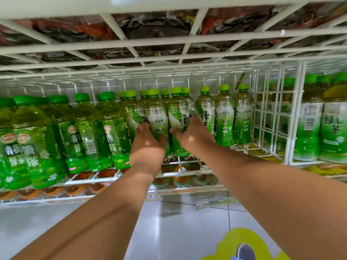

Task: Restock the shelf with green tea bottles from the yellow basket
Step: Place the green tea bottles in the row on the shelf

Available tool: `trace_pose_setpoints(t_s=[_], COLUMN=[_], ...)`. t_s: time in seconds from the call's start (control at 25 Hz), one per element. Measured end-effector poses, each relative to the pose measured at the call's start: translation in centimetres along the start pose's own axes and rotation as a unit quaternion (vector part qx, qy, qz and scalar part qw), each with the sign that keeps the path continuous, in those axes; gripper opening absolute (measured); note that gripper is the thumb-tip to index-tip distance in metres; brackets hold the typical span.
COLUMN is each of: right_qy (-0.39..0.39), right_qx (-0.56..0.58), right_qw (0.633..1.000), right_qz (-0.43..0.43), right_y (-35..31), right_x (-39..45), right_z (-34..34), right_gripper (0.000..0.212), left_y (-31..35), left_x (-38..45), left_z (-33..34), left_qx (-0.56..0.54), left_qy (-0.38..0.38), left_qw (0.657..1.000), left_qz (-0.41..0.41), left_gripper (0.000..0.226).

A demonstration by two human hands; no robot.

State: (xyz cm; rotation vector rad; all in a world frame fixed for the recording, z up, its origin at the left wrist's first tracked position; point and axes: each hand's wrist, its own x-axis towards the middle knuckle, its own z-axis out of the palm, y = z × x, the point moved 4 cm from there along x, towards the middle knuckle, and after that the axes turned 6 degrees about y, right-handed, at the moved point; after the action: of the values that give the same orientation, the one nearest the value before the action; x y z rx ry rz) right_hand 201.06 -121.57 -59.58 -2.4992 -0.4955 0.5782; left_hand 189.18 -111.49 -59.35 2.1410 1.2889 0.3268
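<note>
One head-worn wide-angle view sits close to the wire shelf (169,173), facing forward under the upper rack (169,40), with both forearms reaching in from below and floor (178,231) beneath.

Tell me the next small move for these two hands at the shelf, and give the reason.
Probably push both bottles back and let go. The left hand grips one green tea bottle, the right hand another, both upright at the front of the wire shelf, ahead of the row behind.
</note>
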Motion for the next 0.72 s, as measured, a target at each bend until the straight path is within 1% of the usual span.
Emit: trace_pose_setpoints(t_s=[0.08, 0.16, 0.24, 0.36, 0.44, 0.56, 0.64, 0.72], right_qy=[-0.015, -0.027, -0.033, -0.032, -0.057, -0.072, -0.054, -0.034], right_qx=[-0.013, -0.053, -0.116, -0.201, -0.224, -0.208, -0.207, -0.195], right_qw=[1.000, 0.997, 0.989, 0.967, 0.961, 0.964, 0.962, 0.963], right_qz=[-0.016, -0.049, -0.087, -0.152, -0.151, -0.148, -0.170, -0.181], right_y=[-0.4, -0.6, -1.1, -1.8, -1.7, -2.0, -2.5, -3.4], right_x=[-0.7, -2.1, -3.7, -6.8, -9.0, -12.9, -15.8, -18.9], right_z=[-0.8, -2.3, -3.8, -5.6, -6.7, -10.1, -12.9, -16.3], right_gripper=[0.090, 0.085, 0.083, 0.080, 0.080, 0.079, 0.078, 0.079], left_y=[-0.3, -0.2, 0.1, 1.4, 2.8, 4.9, 6.6, 8.4], left_x=[-0.8, -2.0, -3.2, -4.9, -6.8, -10.2, -12.1, -14.0], left_z=[-1.2, -2.9, -4.6, -8.0, -10.3, -14.1, -16.5, -19.0], left_qx=[0.041, 0.123, 0.202, 0.272, 0.309, 0.328, 0.312, 0.309], left_qy=[-0.011, -0.020, -0.028, -0.037, -0.032, 0.001, 0.021, -0.008], left_qw=[0.999, 0.991, 0.976, 0.954, 0.939, 0.924, 0.924, 0.923], left_qz=[0.023, 0.044, 0.080, 0.121, 0.149, 0.195, 0.220, 0.230], left_gripper=[0.051, 0.055, 0.056, 0.058, 0.058, 0.062, 0.065, 0.071])
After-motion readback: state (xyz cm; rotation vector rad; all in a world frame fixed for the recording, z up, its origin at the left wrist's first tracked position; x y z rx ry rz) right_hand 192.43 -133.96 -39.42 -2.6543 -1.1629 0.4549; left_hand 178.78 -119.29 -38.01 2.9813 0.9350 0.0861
